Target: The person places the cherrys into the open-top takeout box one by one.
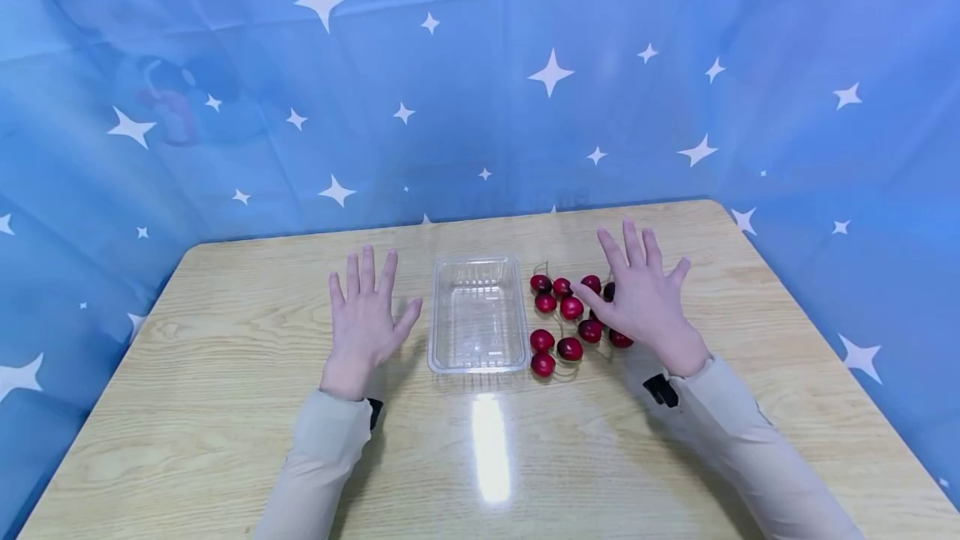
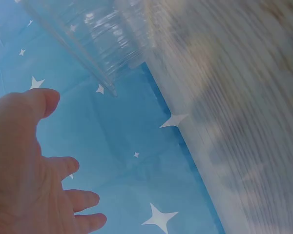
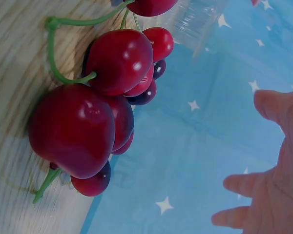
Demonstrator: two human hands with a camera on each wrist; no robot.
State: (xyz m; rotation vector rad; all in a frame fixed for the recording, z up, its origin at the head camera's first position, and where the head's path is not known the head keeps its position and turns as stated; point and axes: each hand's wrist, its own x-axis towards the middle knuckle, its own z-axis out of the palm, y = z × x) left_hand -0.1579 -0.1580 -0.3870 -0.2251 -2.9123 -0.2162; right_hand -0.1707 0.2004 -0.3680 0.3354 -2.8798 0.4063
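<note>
My left hand (image 1: 365,319) is held with fingers spread, palm down, to the left of a clear plastic tray (image 1: 437,315). Nothing is in it; the left wrist view shows its thumb and fingers (image 2: 83,200) apart from the tray (image 2: 102,39). Fingers spread as well, my right hand (image 1: 643,294) hovers over the right part of a group of red cherries (image 1: 570,348) and hides some of them. In the right wrist view the cherries (image 3: 71,129) have green stems and lie on the wood, away from the hand (image 3: 283,170).
The light wooden table (image 1: 187,407) has rounded far corners. Behind it hangs a blue cloth (image 1: 450,65) with white stars. A bright reflection lies on the tabletop in front of the tray.
</note>
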